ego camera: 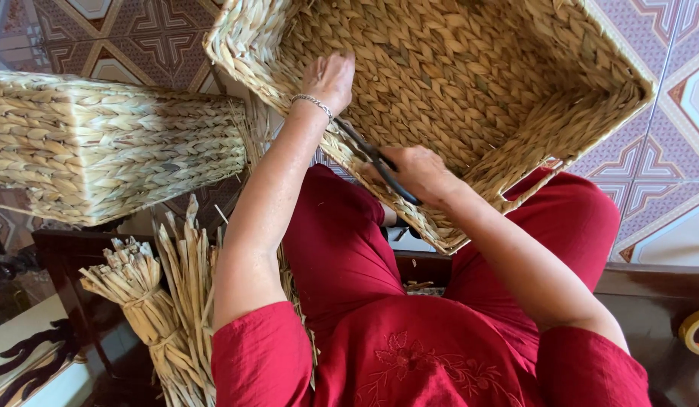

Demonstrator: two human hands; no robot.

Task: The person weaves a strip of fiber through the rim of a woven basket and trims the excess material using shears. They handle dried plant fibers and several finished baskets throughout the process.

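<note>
- Head view: we see one open woven basket (470,83) tilted on the person's lap, its mouth facing the camera, its near rim lying over the red-clad knees.
- Our left hand (330,79) rests on the near rim with fingers curled over the edge, apparently gripping the weave.
- Our right hand (417,175) is closed round the handles of one pair of dark scissors (376,160), whose blades point up toward the rim near the left hand; we cannot tell how far the blades are parted.
- We judge the basket light, stiff and rough, not slippery; the rim is the best hold.
- Count: two baskets, the second basket (116,147) lying to the left; one bundle of dried straw (165,301) beneath it.
</note>
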